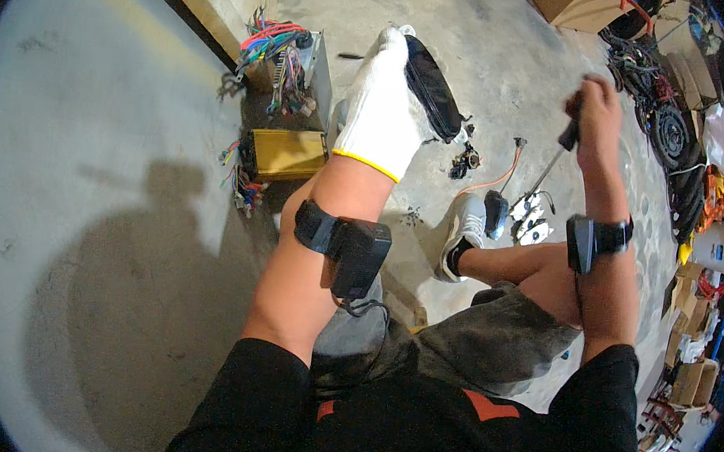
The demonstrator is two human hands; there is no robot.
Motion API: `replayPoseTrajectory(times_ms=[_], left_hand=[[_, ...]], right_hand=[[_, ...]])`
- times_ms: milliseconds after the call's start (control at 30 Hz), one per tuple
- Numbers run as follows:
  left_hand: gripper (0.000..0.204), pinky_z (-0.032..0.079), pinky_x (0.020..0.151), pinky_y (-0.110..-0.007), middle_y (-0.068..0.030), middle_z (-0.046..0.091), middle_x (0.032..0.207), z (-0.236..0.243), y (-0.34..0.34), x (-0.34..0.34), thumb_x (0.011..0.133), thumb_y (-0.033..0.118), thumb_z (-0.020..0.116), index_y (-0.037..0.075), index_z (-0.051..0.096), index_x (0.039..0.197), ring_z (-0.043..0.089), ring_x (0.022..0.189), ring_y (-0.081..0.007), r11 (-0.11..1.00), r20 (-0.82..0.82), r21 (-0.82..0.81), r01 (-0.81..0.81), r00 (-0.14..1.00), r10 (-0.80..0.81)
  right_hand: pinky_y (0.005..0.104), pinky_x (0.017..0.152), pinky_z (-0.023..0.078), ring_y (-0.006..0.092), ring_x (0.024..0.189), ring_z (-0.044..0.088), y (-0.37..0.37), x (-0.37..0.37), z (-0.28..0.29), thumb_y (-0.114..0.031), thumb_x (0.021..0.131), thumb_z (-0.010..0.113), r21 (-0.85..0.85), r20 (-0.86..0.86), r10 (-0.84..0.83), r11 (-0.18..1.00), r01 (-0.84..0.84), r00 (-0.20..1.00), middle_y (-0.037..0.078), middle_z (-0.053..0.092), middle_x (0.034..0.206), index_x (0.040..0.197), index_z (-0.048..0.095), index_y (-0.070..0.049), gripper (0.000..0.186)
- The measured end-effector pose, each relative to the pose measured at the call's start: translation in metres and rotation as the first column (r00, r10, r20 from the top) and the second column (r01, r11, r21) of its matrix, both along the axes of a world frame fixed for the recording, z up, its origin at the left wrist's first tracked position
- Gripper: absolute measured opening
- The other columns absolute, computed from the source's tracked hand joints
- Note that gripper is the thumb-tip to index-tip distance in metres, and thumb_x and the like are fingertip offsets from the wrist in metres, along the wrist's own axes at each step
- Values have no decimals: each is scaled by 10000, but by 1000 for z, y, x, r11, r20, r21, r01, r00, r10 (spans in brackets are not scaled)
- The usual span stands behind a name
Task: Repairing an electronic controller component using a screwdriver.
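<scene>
My left hand [380,109], in a white knitted glove with a yellow cuff, is closed on the edge of a black oblong part [434,90] with rounded ends. Its kind is unclear, and the glove hides one side of it. My bare right hand [599,123] is wrapped round the black handle of a screwdriver [551,171], raised off to the right. The long metal shaft slants down and left, its tip over the floor near some white-and-black pieces [531,223]. Small black parts [467,159] lie on the floor between my hands.
Left of my gloved hand stand a gold metal box [288,155] and a grey metal box [318,70], both with bundles of coloured wires. My shoe [465,232] is beside a black block [495,212] with an orange cord. Coiled cables [668,130] and cartons [694,383] line the right.
</scene>
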State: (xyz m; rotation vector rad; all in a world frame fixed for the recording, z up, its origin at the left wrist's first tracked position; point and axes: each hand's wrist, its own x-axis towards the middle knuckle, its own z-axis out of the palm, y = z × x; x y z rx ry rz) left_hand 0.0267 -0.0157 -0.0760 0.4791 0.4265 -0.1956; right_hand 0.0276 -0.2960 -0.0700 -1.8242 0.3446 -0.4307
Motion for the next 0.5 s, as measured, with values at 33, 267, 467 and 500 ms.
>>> replayPoseTrajectory(times_ms=[33, 267, 467, 500], left_hand=[[301, 562, 705, -548, -117, 649, 904, -8, 0, 5, 975, 403, 566, 112, 603, 1044, 652, 800, -330, 1000, 9, 15, -2, 1000, 2], [341, 559, 758, -527, -117, 658, 912, -1, 13, -5, 992, 426, 499, 104, 601, 1044, 654, 813, -322, 1000, 17, -11, 4, 1000, -4], [299, 565, 833, -449, -117, 650, 950, -7, 23, -44, 1016, 330, 511, 46, 562, 1093, 655, 890, -267, 951, 93, -243, 192, 980, -174], [299, 565, 832, -450, -117, 650, 949, -6, 26, -51, 1016, 331, 510, 47, 563, 1093, 655, 889, -268, 947, 86, -261, 187, 982, -170]], right_hand=[[310, 644, 516, 165, 710, 617, 5, 10, -11, -152, 928, 561, -50, -81, 109, 992, -113, 991, 103, 633, 882, 1125, 598, 26, 268], [446, 819, 545, 347, 964, 677, 80, 22, -189, -235, 814, 677, -454, -784, 292, 331, -827, 547, 162, 704, 1030, 1078, 703, -121, 289], [465, 791, 562, 354, 954, 691, 145, -63, -349, -203, 811, 676, -299, -919, 279, -38, -953, 277, 168, 710, 1037, 982, 723, -75, 219], [458, 784, 564, 352, 956, 692, 146, -74, -366, -176, 812, 666, -313, -908, 302, -30, -949, 290, 168, 711, 1035, 979, 721, -70, 205]])
